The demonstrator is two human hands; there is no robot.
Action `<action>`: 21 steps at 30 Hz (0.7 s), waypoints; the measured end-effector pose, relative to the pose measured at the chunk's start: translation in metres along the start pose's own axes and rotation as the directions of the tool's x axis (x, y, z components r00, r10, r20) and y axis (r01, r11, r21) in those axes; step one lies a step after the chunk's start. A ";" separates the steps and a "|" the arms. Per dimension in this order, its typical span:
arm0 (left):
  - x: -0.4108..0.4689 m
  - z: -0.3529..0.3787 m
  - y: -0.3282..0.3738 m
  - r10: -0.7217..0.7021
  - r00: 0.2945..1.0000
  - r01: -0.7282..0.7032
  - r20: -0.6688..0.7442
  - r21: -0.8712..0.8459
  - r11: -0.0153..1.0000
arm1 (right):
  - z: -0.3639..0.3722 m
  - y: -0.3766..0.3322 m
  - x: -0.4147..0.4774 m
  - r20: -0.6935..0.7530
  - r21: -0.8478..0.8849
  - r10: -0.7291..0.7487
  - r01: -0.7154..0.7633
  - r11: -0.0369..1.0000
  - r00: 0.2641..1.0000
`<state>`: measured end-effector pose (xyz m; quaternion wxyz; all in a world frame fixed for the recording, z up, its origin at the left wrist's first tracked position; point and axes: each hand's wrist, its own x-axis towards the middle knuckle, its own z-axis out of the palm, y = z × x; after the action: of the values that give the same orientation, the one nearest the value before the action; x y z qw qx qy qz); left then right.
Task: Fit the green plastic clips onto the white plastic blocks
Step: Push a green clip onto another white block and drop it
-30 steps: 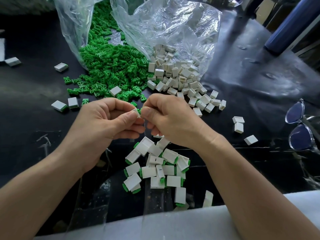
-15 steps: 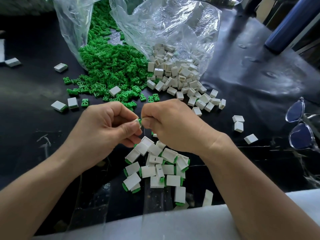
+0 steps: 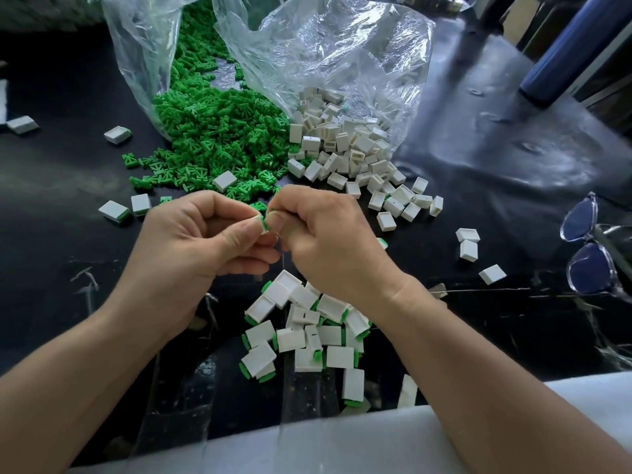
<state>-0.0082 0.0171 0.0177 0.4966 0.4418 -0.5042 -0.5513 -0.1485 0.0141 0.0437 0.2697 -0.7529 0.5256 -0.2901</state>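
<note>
Lifting a little since half a second ago, my left hand [image 3: 201, 244] and right hand [image 3: 328, 248] are now sitting farther above the finished heap [image 3: 307, 333] and are covering the stray green pieces that were showing between them.

I am pinching a clip [image 3: 264, 223] where the two hands meet tip to tip. My left thumb and forefinger are pressing on it from one side, and my curled right fingers are closing on it from the other. A sliver of white is showing just under the green, so the block [image 3: 266, 230] is sitting there too. My fingers are hiding most of it, and I cannot tell which hand is carrying it.

Beyond my knuckles, loose clips [image 3: 212, 131] are spilling from a clear bag [image 3: 147, 63] onto the black table [image 3: 478, 186]. Just beside them on the right, bare blocks [image 3: 352, 148] are tumbling out of a second bag [image 3: 342, 56]. A few single blocks are lying well apart on either side of the table.

The finished heap, white blocks with green edges peeking out, is lying below my hands near the table's front edge. A pair of glasses [image 3: 588, 248] is resting at the far right, and a blue cylinder [image 3: 564, 53] is leaning at the top right.
</note>
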 end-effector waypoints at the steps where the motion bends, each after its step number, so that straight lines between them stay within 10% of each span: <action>1: 0.000 0.001 0.000 0.003 1.000 -0.003 -0.016 -0.009 1.000 | 0.002 0.000 0.000 -0.013 0.006 0.000 0.000 1.000 1.000; 10: 0.004 0.000 -0.001 -0.003 1.000 0.003 0.027 -0.008 1.000 | -0.009 0.008 0.005 0.070 0.226 0.107 -0.120 0.967 0.992; 17: 0.004 0.000 0.001 0.060 0.994 -0.049 0.095 -0.110 0.993 | -0.006 0.003 0.006 0.457 0.687 0.160 -0.462 0.561 0.875; 21: 0.001 0.002 0.003 0.103 0.987 -0.089 0.125 -0.110 0.990 | 0.001 0.000 0.005 0.502 0.683 0.164 -0.506 0.527 0.849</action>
<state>-0.0103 0.0168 0.0212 0.5108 0.3535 -0.5270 -0.5800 -0.1461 0.0096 0.0441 0.7227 -0.4745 0.4150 -0.2834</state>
